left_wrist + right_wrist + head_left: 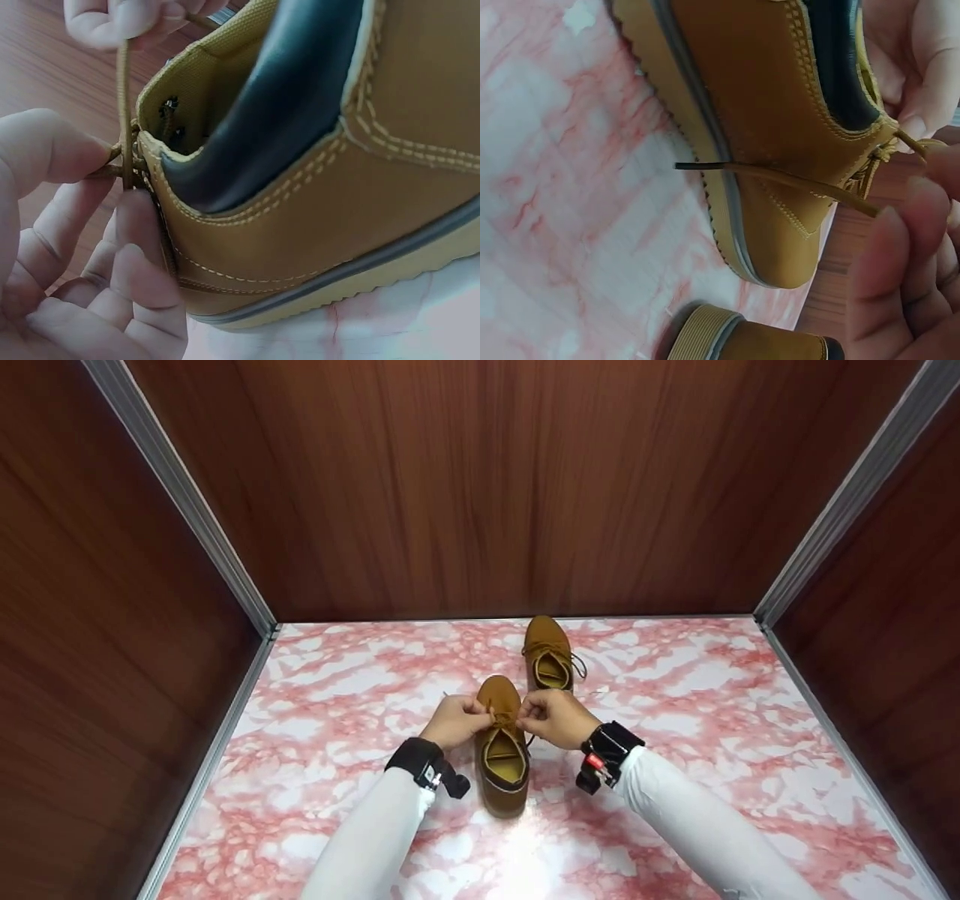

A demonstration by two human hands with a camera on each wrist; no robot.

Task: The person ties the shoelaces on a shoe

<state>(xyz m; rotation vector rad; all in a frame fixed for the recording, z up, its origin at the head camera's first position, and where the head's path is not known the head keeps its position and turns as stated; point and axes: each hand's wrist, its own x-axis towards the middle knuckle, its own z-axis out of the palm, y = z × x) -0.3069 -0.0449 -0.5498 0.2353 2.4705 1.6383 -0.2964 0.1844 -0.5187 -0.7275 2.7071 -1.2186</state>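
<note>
A tan lace-up shoe (504,804) with a dark padded collar stands upright, toe away from me. Over its lacing, my left hand (459,721) pinches a brown shoelace between thumb and index finger; in the left wrist view that lace is bent where the fingertips meet. Opposite, at the right of the laces, my right hand (556,718) pinches another stretch of shoelace (802,184). Its dark-tipped end sticks out past the fingers, across the shoe's side. Between the hands, the lace (124,90) runs taut in the left wrist view.
A second, matching shoe (546,633) stands farther off, slightly right, its lace hanging at the side and its heel partly behind my right hand. The red-and-white marbled surface (337,810) meets a wood-grain back panel (465,495). Side panels with grey metal edging (187,502) border it.
</note>
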